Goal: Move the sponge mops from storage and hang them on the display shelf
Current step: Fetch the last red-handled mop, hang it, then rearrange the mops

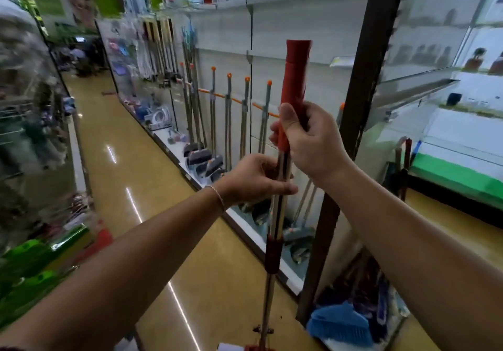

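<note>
Both hands grip the sponge mop (275, 214) upright, right hand (304, 144) above left hand (255, 179), steadying it for hanging on the display shelf (217, 51) beyond.

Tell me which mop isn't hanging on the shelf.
The red-handled mop, held by both hands; the orange-capped mops hang along the display shelf.

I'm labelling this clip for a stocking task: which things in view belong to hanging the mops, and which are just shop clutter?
Part of the job:
- red-handled sponge mop with metal pole, upright
- left hand, on the pole
- right hand, on the red grip
- orange-capped mops already hanging
- orange display rail

Just lying about:
- blue plastic dustpan
- green packaged goods
- dark brooms
</note>
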Demonstrator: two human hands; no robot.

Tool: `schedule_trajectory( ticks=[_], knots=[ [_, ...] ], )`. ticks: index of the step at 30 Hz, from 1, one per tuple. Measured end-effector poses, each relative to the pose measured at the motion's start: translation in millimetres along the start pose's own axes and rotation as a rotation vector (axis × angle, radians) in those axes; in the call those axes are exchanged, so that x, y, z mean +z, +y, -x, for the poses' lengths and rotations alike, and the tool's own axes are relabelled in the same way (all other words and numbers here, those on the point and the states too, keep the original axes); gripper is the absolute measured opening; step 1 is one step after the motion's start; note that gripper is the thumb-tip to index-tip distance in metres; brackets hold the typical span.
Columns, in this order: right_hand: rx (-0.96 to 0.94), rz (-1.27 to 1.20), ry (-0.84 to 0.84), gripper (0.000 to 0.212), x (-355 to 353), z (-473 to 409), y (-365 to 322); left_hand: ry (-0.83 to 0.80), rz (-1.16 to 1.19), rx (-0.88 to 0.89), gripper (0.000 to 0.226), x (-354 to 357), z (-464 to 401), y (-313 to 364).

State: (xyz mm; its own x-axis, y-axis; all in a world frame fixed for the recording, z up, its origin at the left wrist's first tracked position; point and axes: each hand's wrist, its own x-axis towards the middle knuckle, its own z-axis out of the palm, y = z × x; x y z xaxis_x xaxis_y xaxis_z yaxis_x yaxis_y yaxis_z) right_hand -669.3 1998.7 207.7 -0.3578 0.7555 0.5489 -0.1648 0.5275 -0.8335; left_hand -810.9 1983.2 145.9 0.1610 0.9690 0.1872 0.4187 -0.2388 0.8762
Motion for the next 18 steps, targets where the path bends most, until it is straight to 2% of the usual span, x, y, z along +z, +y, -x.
schedule_trajectory(
  ticks=[5, 9, 15, 18],
  knots=[
    [-0.016, 0.024, -0.028, 0.012, 41.0, -68.8, 44.7, 0.051, -0.049, -0.008, 0.027, -63.7, -43.6, -43.8],
    [-0.012, 0.042, -0.063, 0.019, 80.5, -129.0, 80.3, 0.079, -0.067, -0.015, 0.034, -123.7, -73.1, -80.0],
    [-0.057, 0.000, -0.081, 0.014, 132.8, -209.4, 119.0, 0.120, -0.046, -0.041, 0.030, -203.6, -114.8, -123.0],
    [-0.082, -0.004, -0.112, 0.015, 154.3, -242.7, 141.0, 0.165, -0.065, -0.053, 0.043, -233.8, -132.0, -144.8]
  ],
)
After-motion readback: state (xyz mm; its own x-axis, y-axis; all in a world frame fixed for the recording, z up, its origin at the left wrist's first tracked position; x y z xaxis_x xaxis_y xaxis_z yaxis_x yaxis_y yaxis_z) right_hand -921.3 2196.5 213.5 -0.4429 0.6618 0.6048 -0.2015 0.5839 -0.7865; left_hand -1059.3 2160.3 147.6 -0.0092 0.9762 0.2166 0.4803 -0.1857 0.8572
